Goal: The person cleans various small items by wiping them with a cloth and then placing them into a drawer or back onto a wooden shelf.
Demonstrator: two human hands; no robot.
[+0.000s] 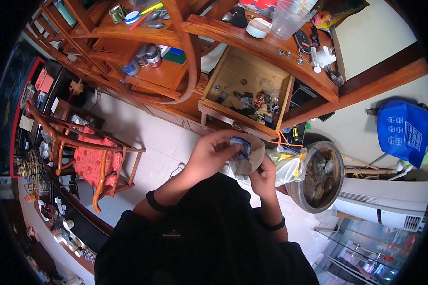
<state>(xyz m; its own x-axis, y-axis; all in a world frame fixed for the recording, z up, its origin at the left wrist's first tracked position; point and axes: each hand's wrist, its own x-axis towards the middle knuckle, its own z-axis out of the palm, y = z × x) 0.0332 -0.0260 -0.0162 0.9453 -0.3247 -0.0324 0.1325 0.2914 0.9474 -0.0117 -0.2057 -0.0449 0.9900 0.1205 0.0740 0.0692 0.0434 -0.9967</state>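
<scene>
In front of my chest, my left hand (213, 153) pinches a small blue-and-white item (242, 144) between thumb and fingers; its kind is partly hidden. My right hand (265, 175) grips a crumpled grey-brown sheet (256, 153), paper or cloth, which lies around and behind the blue-and-white item. Just beyond both hands, a wooden drawer (235, 71) is pulled out. Small metal parts, clear plastic bags and a copper-coloured piece (260, 97) lie inside it.
Above the drawer, a wooden shelf (252, 42) carries a plastic cup (287, 21), keys and a syringe (315, 59). At right stand a round basin (338, 178) with stones and a blue bag (404, 133). A wooden chair (97, 156) with red cushion is at left.
</scene>
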